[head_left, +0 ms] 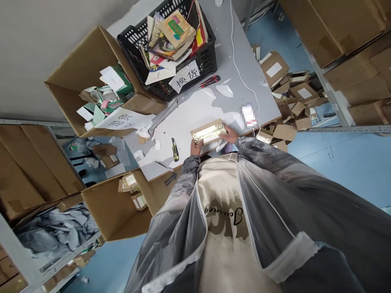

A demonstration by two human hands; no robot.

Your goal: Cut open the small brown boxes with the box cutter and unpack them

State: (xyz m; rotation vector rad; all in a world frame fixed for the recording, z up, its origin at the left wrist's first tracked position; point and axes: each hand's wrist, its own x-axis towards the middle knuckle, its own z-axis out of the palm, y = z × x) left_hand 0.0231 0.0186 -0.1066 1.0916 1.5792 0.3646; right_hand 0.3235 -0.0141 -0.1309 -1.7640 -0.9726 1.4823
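A small cardboard box (210, 130), with clear tape and a white label on its upper face, is held at the near edge of the grey table (195, 101). My left hand (196, 147) grips its left end, thumb on top. At the right end, my right hand (229, 134) holds it with the thumb over the taped face; the other fingers are partly hidden. Left of the box lies a yellow and black box cutter (174, 149). Some whitish wrapping, partly hidden, shows just below the box.
A black crate (171, 85) of books and a carton (88, 77) of small boxes stand at the back. A red cutter (209, 81) and phone (249, 116) lie on the table. Another carton (113, 215) stands lower left. Flattened boxes (284, 106) pile up right.
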